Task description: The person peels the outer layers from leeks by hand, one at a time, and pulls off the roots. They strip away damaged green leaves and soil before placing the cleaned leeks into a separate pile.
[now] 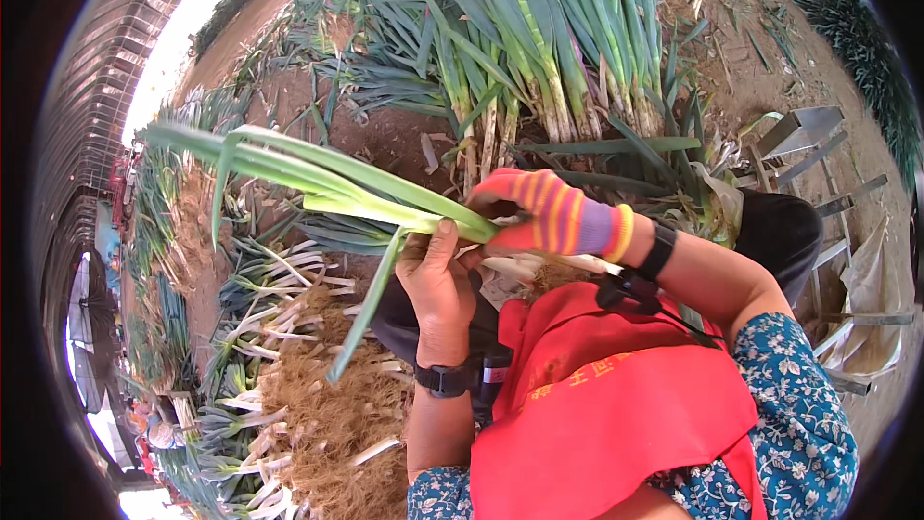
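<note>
Both my hands are on one large green onion (356, 195), whose leaves stretch to the upper left while one bent leaf hangs down past my wrist. My bare left hand (438, 270) closes round its stalk, thumb on top. Beside it, my right hand (558, 217), in a striped orange, yellow and purple glove, grips the same onion further along. The onion's lower white end is mostly hidden by the glove. Below my left forearm lies a pile of green onions (337, 385) with tangled brown roots and white stalks.
Upright bundles of green onions (558, 48) stand on the soil ahead of me. More onions (164, 260) lie in rows at the left. A metal frame (833, 202) with pale sheeting is at the right. A red apron (616, 404) covers my lap.
</note>
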Available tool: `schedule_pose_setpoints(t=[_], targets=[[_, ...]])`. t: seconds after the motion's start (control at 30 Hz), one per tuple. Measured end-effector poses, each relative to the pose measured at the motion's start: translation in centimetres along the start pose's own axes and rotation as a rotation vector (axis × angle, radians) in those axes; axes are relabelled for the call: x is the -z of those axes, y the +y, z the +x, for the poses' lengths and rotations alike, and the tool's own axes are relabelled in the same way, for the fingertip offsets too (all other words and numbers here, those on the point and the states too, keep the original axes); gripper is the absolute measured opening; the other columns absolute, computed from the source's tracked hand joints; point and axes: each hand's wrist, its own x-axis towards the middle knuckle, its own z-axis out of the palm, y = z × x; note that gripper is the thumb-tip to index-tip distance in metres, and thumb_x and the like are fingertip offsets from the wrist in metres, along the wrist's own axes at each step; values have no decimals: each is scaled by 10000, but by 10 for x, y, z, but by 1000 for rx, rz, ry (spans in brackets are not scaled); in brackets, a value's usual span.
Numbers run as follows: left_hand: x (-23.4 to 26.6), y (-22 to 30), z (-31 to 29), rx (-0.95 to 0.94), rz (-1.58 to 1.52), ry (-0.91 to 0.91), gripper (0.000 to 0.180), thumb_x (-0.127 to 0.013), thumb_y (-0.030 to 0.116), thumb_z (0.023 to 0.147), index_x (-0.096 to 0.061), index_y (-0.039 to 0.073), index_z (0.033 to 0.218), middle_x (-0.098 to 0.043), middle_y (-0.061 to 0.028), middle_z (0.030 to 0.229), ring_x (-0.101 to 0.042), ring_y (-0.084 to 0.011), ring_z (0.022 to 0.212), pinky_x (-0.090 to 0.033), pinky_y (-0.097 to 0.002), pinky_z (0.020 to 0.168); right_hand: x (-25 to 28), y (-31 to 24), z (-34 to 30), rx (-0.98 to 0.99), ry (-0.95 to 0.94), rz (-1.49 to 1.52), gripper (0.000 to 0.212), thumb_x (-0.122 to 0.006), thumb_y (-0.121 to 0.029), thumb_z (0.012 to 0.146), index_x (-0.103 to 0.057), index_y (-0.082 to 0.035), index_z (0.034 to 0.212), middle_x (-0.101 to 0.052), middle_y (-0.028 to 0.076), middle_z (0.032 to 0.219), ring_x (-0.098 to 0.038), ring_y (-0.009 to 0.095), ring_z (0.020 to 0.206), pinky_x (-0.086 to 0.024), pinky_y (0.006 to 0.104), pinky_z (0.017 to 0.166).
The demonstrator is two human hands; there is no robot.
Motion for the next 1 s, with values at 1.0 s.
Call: schedule_pose_setpoints(t=[1.0], targets=[[37,7,16,-157,15,133,146,-585,127,879,-569,-13,920,-619,-126,864,-624,-248,763,-554,-392,659,114,35,-127,-372,-20,-973,433,-639,-234,747,-543,-33,1118,-605,183,1017,-545,381,988,-451,434,847]])
